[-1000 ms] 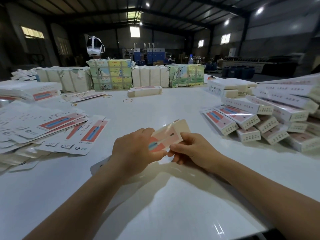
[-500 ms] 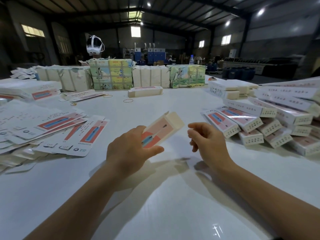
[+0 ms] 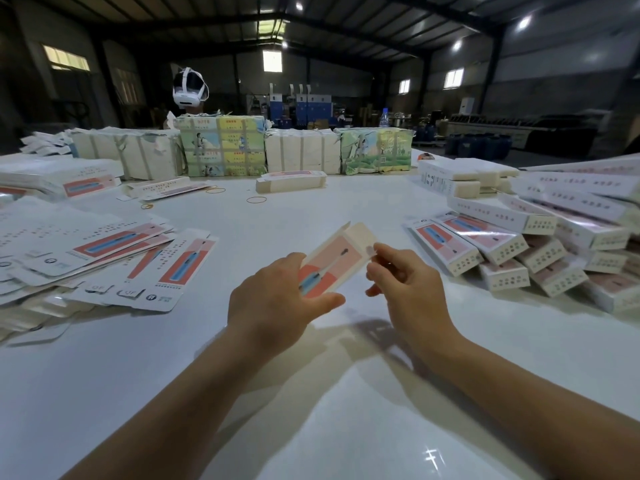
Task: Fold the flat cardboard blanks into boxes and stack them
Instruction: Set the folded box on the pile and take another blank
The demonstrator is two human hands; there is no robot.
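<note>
My left hand (image 3: 277, 299) grips a half-formed box (image 3: 332, 259), pink and red with a blue picture, held above the white table (image 3: 311, 393) and tilted up to the right. Its far end flap stands open. My right hand (image 3: 403, 282) is at the box's right end, thumb and forefinger pinching a small tab there. Flat printed blanks (image 3: 104, 258) lie spread in a loose pile to the left. Folded boxes (image 3: 519, 244) are stacked in a heap on the right.
Wrapped bundles (image 3: 225, 150) line the table's far edge, with a white headset (image 3: 188, 86) behind them. A single folded box (image 3: 291, 181) and several rubber bands (image 3: 256, 199) lie at mid-table. More box stacks (image 3: 457, 178) sit far right.
My right hand let go of the box half a second ago and has now come back to its right end. The left hand raised and tilted the box.
</note>
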